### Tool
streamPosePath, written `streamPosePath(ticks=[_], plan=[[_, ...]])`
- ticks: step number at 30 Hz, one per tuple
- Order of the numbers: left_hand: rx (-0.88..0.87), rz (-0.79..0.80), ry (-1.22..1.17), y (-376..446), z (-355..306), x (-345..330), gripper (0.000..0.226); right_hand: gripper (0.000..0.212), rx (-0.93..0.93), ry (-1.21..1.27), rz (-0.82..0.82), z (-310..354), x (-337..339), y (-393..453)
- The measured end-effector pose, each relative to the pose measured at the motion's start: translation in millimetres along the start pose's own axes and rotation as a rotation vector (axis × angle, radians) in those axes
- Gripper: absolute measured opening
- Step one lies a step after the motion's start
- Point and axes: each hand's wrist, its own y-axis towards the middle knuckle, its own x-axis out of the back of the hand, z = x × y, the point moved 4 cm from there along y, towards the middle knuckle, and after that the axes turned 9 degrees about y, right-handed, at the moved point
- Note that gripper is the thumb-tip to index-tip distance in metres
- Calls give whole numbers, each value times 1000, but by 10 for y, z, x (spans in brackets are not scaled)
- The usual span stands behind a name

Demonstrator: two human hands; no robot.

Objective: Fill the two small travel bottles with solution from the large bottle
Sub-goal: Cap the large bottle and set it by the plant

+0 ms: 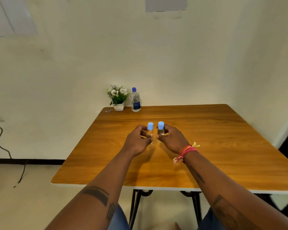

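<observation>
Two small clear travel bottles with light-blue caps stand upright side by side in the middle of the wooden table. My left hand curls around the left small bottle. My right hand wraps the right small bottle. Both caps are on. The large solution bottle, clear with a dark-blue cap and blue label, stands capped at the table's far edge, well beyond both hands.
A small white pot of white flowers sits just left of the large bottle by the wall. A small scrap lies at the far-left corner. A black cable trails from a wall socket down to the floor on the left.
</observation>
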Motion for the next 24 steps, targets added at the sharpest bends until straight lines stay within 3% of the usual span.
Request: streamPosePath(ticks=[11,19,24], plan=[[-71,-2,-1,1260,-946,-925,42,47,-103,49,-369,-546,1463,718],[-128,39,-9,2665,-1556,-2001,36,42,-202,-49,-492,-1257,2601,1760],[-101,48,-4,3403,-1670,-2676,39,42,-261,-125,-495,-1832,2855,2383]])
